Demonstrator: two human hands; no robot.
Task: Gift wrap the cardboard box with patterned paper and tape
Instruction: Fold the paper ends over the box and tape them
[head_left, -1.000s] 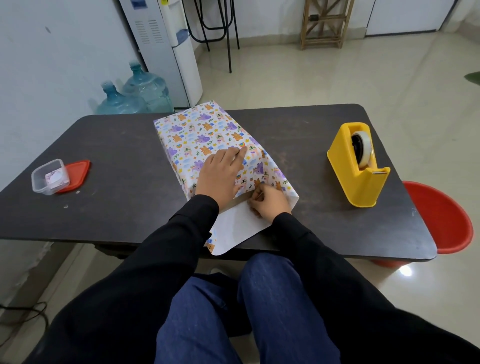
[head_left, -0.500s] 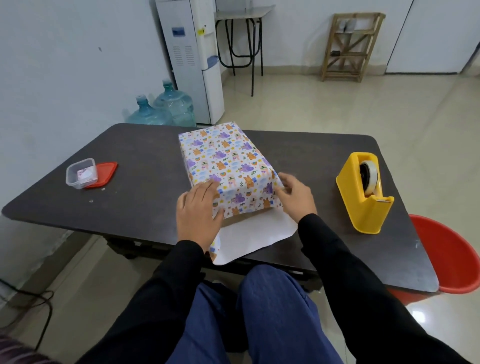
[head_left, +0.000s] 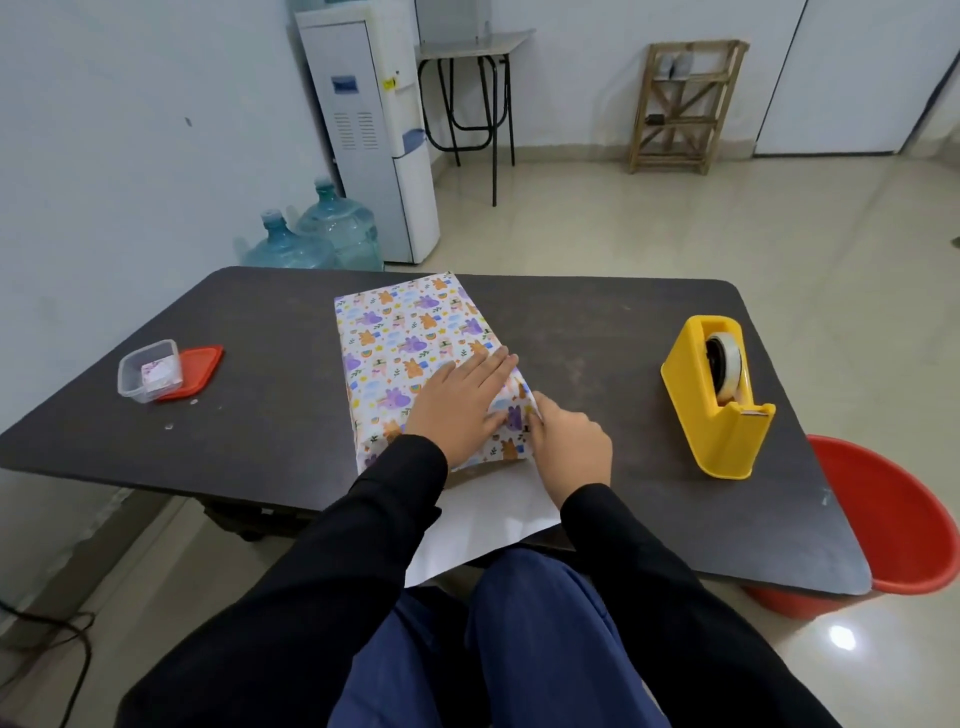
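Note:
The box (head_left: 405, 338) lies lengthwise on the dark table (head_left: 270, 364), covered on top and sides with white paper printed with small animals. My left hand (head_left: 460, 405) lies flat on the box's near top, fingers spread toward the right edge. My right hand (head_left: 569, 447) sits at the near right corner, fingertips pinching the paper's side fold against the box. A white paper flap (head_left: 483, 525), plain side up, sticks out from the near end over the table edge. A yellow tape dispenser (head_left: 717, 400) stands to the right.
A small clear plastic container (head_left: 148, 370) rests on its red lid (head_left: 195, 366) at the table's left. A red tub (head_left: 904, 525) stands on the floor by the right corner. Behind the table are water bottles (head_left: 317, 236) and a white water dispenser (head_left: 374, 130).
My left hand moved from the box's near left corner onto its top. My right hand came in to the near right corner and took hold of the side fold. The camera tilted up.

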